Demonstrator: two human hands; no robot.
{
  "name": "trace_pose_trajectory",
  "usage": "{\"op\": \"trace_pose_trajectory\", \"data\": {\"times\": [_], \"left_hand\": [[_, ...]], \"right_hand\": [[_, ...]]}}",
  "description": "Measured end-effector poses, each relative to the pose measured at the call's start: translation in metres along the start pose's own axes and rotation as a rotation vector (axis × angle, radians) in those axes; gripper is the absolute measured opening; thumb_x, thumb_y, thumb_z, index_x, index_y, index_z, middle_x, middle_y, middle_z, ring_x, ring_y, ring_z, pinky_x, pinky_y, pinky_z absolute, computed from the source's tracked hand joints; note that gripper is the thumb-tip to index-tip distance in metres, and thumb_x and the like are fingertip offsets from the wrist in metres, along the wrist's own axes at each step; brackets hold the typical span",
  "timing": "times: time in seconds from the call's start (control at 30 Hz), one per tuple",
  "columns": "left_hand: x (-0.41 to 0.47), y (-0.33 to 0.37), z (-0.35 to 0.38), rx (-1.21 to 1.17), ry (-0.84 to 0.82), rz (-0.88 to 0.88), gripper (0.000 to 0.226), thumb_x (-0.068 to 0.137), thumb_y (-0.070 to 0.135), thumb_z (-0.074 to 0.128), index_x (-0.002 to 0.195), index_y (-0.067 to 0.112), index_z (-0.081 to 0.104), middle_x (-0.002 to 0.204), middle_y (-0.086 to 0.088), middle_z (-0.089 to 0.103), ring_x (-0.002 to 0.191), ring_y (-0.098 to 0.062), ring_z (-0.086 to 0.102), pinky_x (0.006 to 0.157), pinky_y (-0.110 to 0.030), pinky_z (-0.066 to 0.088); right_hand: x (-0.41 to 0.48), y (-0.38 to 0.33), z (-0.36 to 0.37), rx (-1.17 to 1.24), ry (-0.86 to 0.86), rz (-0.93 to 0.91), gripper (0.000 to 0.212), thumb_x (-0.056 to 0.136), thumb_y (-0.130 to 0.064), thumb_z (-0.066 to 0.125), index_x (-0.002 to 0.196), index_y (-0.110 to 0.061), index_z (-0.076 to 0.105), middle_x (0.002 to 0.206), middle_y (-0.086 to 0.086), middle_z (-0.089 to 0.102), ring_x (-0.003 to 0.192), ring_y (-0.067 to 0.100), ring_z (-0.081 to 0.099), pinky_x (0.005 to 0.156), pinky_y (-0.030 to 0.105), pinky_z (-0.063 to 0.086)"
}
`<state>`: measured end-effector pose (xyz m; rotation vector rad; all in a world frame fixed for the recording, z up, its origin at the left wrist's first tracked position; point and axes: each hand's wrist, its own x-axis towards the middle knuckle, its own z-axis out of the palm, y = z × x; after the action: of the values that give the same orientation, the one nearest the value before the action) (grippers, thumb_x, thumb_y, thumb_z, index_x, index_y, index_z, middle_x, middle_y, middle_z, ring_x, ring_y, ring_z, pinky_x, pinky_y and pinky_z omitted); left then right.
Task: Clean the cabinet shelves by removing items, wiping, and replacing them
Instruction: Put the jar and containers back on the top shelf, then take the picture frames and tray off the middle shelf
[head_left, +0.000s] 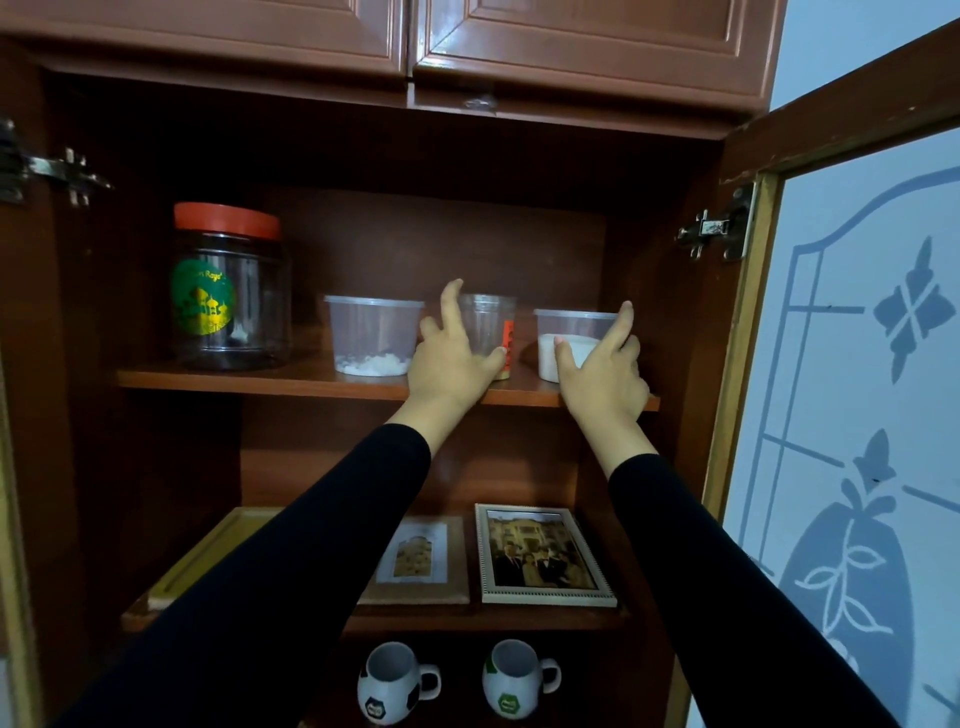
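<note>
An open wooden cabinet (670, 332) fills the view, its glass-panelled door (857, 389) swung out to the right. On the top shelf (260, 378) stand, from left to right, a clear jar (228, 296) with a red lid, a tub of white grains (374, 332), a clear cup (488, 319) with an orange label, and a tub of white powder (574, 325). The left hand (449, 364) is spread wide around the cup, forefinger up its left side and thumb across its front. The right hand (605, 374) spans the tub of white powder between thumb and forefinger, its other fingers curled. How firmly either hand grips cannot be told. Below, two picture frames (540, 553) lie flat, and two mugs (389, 680) stand underneath.
</note>
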<state>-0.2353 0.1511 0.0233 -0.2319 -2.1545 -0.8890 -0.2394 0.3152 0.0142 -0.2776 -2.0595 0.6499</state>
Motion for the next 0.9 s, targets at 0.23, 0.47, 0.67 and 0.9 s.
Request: {"op": "trace_pose_trajectory", "data": {"times": [0.23, 0.47, 0.67, 0.9], "left_hand": [[-0.022, -0.011, 0.0, 0.051, 0.098, 0.174, 0.074, 0.087, 0.035, 0.062, 0.149, 0.024, 0.023, 0.131, -0.016, 0.046, 0.113, -0.034, 0.054, 0.089, -0.044, 0.052], [-0.067, -0.046, 0.009, 0.196, 0.249, 0.387, 0.045, 0.092, 0.037, 0.05, 0.132, 0.017, 0.053, 0.138, -0.01, 0.05, 0.138, -0.03, 0.038, 0.118, -0.048, 0.022], [-0.116, -0.073, 0.013, 0.087, 0.111, 0.458, 0.038, 0.096, 0.026, 0.052, 0.133, 0.022, 0.055, 0.155, -0.005, 0.035, 0.15, -0.024, 0.019, 0.121, -0.047, 0.005], [-0.161, -0.112, 0.031, 0.113, -0.075, 0.283, 0.038, 0.099, 0.036, 0.038, 0.128, 0.02, 0.057, 0.134, 0.001, 0.056, 0.132, -0.02, 0.046, 0.116, -0.041, 0.024]], "right_hand": [[-0.035, 0.001, -0.002, 0.1, 0.122, -0.086, 0.075, 0.097, -0.041, 0.048, 0.152, -0.002, 0.016, 0.156, 0.021, 0.027, 0.146, 0.035, 0.022, 0.119, 0.044, 0.021], [-0.087, 0.012, -0.002, 0.21, 0.255, -0.284, 0.051, 0.095, -0.026, 0.051, 0.139, -0.003, 0.041, 0.149, 0.017, 0.038, 0.141, 0.031, 0.032, 0.116, 0.043, 0.03], [-0.141, 0.036, 0.008, 0.261, 0.295, -0.407, 0.034, 0.088, -0.012, 0.058, 0.121, -0.004, 0.057, 0.131, 0.013, 0.053, 0.124, 0.026, 0.05, 0.105, 0.039, 0.038], [-0.188, 0.07, 0.033, 0.106, 0.094, -0.391, 0.034, 0.09, -0.024, 0.05, 0.118, -0.006, 0.058, 0.116, 0.011, 0.062, 0.115, 0.029, 0.055, 0.101, 0.044, 0.04]]}}
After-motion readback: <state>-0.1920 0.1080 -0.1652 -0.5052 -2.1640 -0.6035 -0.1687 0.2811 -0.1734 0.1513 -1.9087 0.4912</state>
